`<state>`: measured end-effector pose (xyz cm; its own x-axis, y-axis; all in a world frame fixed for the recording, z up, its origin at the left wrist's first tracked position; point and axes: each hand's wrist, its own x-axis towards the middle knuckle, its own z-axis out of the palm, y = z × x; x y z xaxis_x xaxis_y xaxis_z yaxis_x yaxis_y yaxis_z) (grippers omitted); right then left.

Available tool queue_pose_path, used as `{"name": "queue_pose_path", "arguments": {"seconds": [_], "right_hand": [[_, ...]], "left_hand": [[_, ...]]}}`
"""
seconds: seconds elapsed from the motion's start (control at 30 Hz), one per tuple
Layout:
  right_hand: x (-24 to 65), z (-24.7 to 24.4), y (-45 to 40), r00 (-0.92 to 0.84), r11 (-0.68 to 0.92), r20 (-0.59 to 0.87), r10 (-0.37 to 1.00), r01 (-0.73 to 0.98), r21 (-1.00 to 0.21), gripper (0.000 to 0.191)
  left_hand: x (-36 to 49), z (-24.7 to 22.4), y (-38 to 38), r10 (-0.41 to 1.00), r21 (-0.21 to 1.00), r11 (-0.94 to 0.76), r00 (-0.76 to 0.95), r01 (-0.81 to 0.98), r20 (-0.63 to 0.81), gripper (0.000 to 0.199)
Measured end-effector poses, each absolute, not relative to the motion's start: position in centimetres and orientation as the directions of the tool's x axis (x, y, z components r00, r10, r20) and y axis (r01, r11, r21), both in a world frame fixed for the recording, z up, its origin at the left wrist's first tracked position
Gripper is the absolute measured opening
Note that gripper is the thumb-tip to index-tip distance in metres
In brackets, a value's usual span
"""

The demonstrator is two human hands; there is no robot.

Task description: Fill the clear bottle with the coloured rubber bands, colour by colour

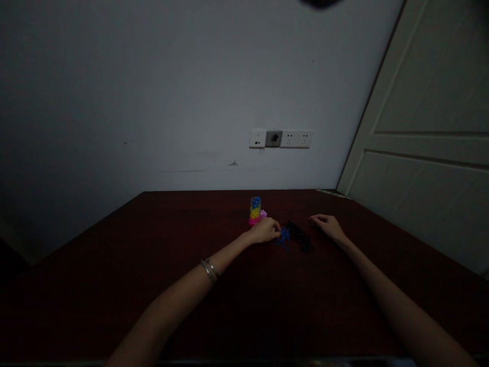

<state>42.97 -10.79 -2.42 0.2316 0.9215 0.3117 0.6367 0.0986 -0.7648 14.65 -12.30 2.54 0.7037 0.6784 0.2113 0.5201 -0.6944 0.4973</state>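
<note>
My left hand rests at the left edge of a small pile of blue pieces, its fingers curled together; whatever they may hold is too small to make out. Right of the blue pile lies a heap of black pieces. Beyond my left hand stands a clear jar with blue, yellow and pink layers, and a light pink item sits beside it. My right hand is on the right of the black heap, apart from it, with its fingers stretched to the left and nothing visible in them.
The dark red table reaches back to a grey wall with a row of sockets. A pale panelled door stands at the right. A dark blurred shape hangs at the top edge of the view.
</note>
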Motion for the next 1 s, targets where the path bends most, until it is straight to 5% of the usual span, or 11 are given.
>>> {"name": "queue_pose_path", "arguments": {"seconds": [0.17,0.3,0.57,1.0], "right_hand": [[43.2,-2.8,-10.5,0.227,0.093,0.290,0.930,0.618,-0.780,0.041],[43.3,-2.8,-10.5,0.224,0.085,0.280,0.933,0.621,-0.779,0.040],[43.1,-2.4,-10.8,0.218,0.088,0.295,0.930,0.649,-0.756,0.041],[43.3,-2.7,-10.5,0.195,0.103,0.299,0.934,0.655,-0.749,0.040]], "left_hand": [[13.7,4.8,-12.4,0.717,0.755,-0.563,0.653,0.337,0.244,0.021],[12.1,8.1,-11.9,0.751,0.849,-0.512,0.550,0.133,0.367,0.027],[9.1,9.8,-8.0,0.796,0.801,-0.589,0.248,0.109,0.552,0.024],[8.0,7.3,-6.1,0.798,0.796,-0.588,0.261,0.141,0.544,0.014]]}}
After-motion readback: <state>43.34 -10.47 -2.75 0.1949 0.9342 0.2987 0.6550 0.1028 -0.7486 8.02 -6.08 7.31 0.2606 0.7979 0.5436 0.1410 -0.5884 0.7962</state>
